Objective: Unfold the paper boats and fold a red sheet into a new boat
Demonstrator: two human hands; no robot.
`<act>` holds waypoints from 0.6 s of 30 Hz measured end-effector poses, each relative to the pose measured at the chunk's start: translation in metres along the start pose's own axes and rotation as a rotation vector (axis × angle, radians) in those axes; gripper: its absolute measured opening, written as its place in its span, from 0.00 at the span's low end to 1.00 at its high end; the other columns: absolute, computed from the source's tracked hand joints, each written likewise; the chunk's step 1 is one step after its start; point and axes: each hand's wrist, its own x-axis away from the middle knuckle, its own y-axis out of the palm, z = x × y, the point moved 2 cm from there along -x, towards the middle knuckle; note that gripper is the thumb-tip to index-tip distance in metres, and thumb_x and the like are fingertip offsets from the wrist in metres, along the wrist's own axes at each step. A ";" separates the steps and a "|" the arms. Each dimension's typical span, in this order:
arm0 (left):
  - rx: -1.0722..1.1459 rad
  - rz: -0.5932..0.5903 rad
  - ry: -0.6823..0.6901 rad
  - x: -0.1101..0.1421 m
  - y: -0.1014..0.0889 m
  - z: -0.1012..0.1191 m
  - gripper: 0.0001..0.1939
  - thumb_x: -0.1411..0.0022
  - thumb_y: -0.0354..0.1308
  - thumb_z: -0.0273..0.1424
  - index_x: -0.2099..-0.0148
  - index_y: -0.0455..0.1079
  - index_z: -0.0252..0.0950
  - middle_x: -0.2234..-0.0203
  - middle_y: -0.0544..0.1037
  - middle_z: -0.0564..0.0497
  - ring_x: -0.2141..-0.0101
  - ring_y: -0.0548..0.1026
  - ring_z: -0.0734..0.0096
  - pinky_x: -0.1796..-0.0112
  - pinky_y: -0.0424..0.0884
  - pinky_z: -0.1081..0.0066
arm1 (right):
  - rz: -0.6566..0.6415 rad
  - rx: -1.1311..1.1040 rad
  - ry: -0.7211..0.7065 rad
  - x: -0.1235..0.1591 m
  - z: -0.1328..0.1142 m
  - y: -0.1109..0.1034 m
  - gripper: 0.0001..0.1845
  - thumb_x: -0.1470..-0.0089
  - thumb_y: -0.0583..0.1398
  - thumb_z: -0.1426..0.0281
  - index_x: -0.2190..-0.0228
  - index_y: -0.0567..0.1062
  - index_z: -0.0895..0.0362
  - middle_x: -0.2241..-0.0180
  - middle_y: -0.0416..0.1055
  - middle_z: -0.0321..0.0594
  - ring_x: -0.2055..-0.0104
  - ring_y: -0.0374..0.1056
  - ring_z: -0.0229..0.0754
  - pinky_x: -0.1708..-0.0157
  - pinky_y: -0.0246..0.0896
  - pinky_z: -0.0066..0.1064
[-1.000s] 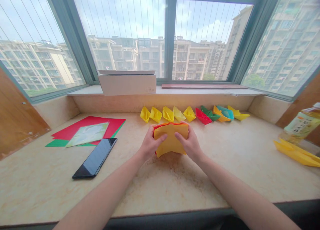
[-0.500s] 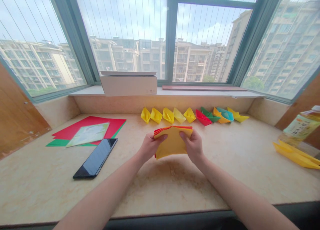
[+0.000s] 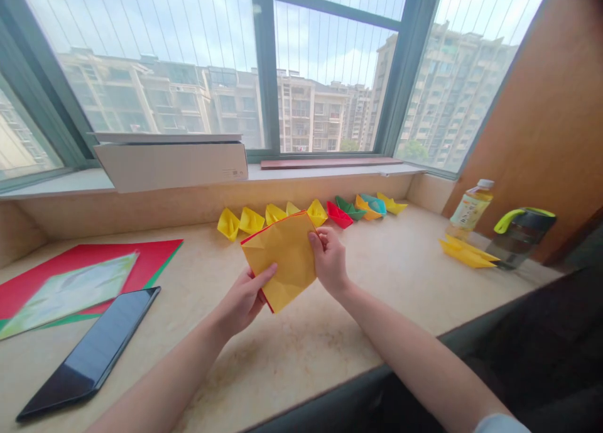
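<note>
A small stack of square paper sheets (image 3: 285, 263), yellow-orange in front with red edges behind, is held up over the counter, tilted. My left hand (image 3: 245, 298) grips its lower left edge, thumb across the front and fingers behind. On the upper right edge, my right hand (image 3: 330, 257) pinches the sheets between thumb and fingers. Behind the stack a row of folded paper boats stands along the back of the counter; a yellow paper boat (image 3: 228, 224) is at its left end and a red paper boat (image 3: 339, 213) further right. The stack partly hides some yellow boats.
Left on the counter (image 3: 198, 370) lie red paper (image 3: 164, 254), a pale printed card (image 3: 89, 288) and a black phone (image 3: 89, 354). At right are a larger yellow paper boat (image 3: 466, 252), a drink bottle (image 3: 471, 210) and a dark jug (image 3: 522, 235). A white box (image 3: 174, 164) sits on the sill.
The view has swung right, bringing the jug into sight. The stack has turned from level to tilted, its right side higher, and my left hand has moved to its lower left edge.
</note>
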 end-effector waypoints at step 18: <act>-0.151 0.307 -0.064 -0.009 -0.017 0.022 0.19 0.40 0.60 0.22 0.46 0.69 0.35 0.59 0.82 0.44 0.66 0.82 0.60 0.67 0.80 0.66 | 0.017 0.963 -0.065 -0.046 -0.013 -0.155 0.15 0.40 0.61 0.63 0.53 0.73 0.56 0.51 0.71 0.47 0.53 0.70 0.45 0.53 0.67 0.40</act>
